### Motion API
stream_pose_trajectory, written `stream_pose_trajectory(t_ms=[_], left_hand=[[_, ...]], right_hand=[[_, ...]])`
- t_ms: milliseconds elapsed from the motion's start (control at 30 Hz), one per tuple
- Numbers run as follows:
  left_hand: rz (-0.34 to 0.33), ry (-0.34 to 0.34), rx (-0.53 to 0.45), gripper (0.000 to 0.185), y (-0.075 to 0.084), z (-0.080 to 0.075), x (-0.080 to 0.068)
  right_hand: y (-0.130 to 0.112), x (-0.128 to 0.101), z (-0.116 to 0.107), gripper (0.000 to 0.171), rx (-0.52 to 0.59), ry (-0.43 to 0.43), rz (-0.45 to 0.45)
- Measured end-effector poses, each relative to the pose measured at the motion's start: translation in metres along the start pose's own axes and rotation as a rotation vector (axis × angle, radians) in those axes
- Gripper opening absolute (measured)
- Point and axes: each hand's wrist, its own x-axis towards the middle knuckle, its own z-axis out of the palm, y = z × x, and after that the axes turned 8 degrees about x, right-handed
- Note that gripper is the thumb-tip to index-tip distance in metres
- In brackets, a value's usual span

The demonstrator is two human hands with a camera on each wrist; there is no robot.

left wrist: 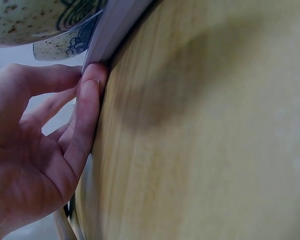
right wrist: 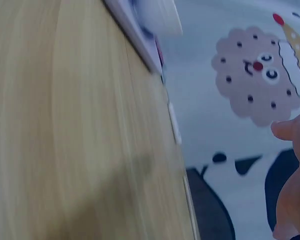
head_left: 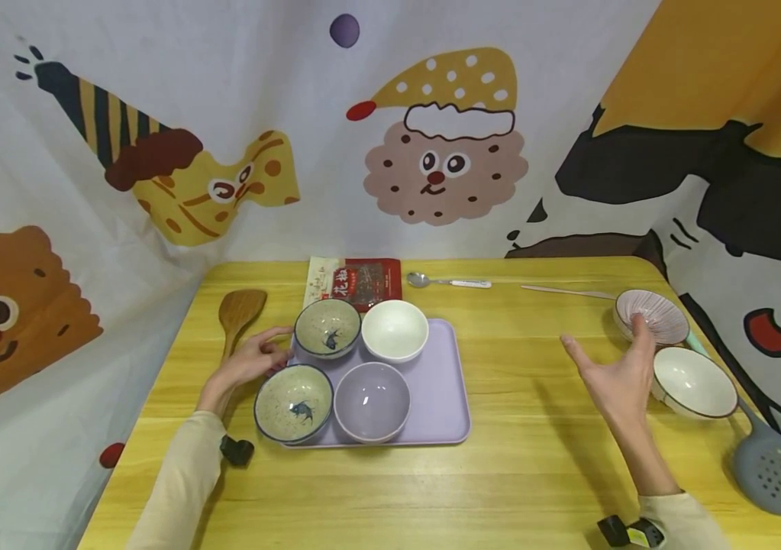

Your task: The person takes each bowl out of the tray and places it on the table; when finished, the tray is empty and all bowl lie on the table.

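Observation:
At the left edge of a lilac tray (head_left: pixel 441 382), my left hand (head_left: pixel 256 359) pinches the rim with bent fingers. In the left wrist view, its fingertips (left wrist: pixel 91 92) meet at the tray's edge (left wrist: pixel 107 37), low against the tabletop. On the tray stand two speckled bowls with blue fish, one behind (head_left: pixel 314 317) and one in front (head_left: pixel 280 409), plus a white bowl (head_left: pixel 395 330) and a purple-grey bowl (head_left: pixel 372 401). My right hand (head_left: pixel 617 382) is raised over the table, thumb and fingers spread, holding nothing. It overlaps a pink striped bowl (head_left: pixel 665 317) in the head view.
Right of that hand stands a cream bowl (head_left: pixel 695 382), beside a grey slotted turner (head_left: pixel 777 470). A wooden spatula (head_left: pixel 242 309) lies at the left. Along the back are a red spice packet (head_left: pixel 383 281), a spoon (head_left: pixel 448 283) and a thin pink stick (head_left: pixel 562 291).

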Motion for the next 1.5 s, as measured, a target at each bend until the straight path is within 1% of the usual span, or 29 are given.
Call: stream_pose_trajectory(t_ms=[100,233,433,567,733,833,867,900,1067,1100,1200,1367,1500], left_hand=[[-0.003,0.002,0.004,0.062,0.000,0.001,0.000],[-0.005,0.003,0.002,0.062,0.002,0.000,-0.001],[-0.007,-0.003,0.003,0.062,0.001,-0.001,-0.001],[-0.016,-0.002,0.012,0.061,-0.001,0.000,-0.001],[-0.023,0.002,0.023,0.060,-0.001,0.002,0.001],[-0.007,0.001,0.022,0.060,-0.002,0.003,0.001],[-0.003,-0.001,0.020,0.060,0.003,0.002,-0.002],[0.000,-0.001,0.016,0.060,0.003,0.002,-0.002],[-0.008,0.008,0.008,0.060,0.002,0.002,-0.001],[-0.009,0.012,0.008,0.061,-0.002,0.003,0.002],[-0.010,0.017,0.003,0.061,-0.001,0.003,0.001],[-0.010,0.016,0.000,0.061,0.001,0.001,0.000],[-0.019,0.013,-0.006,0.061,0.003,0.001,-0.001]], right_hand=[[-0.007,-0.003,0.014,0.103,0.053,-0.054,-0.032],[-0.013,-0.007,0.032,0.105,0.117,-0.148,-0.077],[-0.017,-0.011,0.056,0.111,0.146,-0.282,-0.167],[-0.018,-0.012,0.071,0.111,0.180,-0.349,-0.218],[-0.021,-0.014,0.087,0.113,0.222,-0.414,-0.239],[-0.023,-0.016,0.098,0.114,0.228,-0.458,-0.241],[-0.023,-0.017,0.102,0.115,0.231,-0.477,-0.242],[-0.024,-0.017,0.106,0.115,0.237,-0.494,-0.242],[-0.025,-0.016,0.126,0.114,0.320,-0.587,-0.264],[-0.026,-0.016,0.130,0.114,0.339,-0.607,-0.272],[-0.028,-0.014,0.140,0.115,0.377,-0.670,-0.297],[-0.029,-0.012,0.158,0.118,0.378,-0.764,-0.305],[-0.029,-0.011,0.169,0.121,0.370,-0.834,-0.278]])
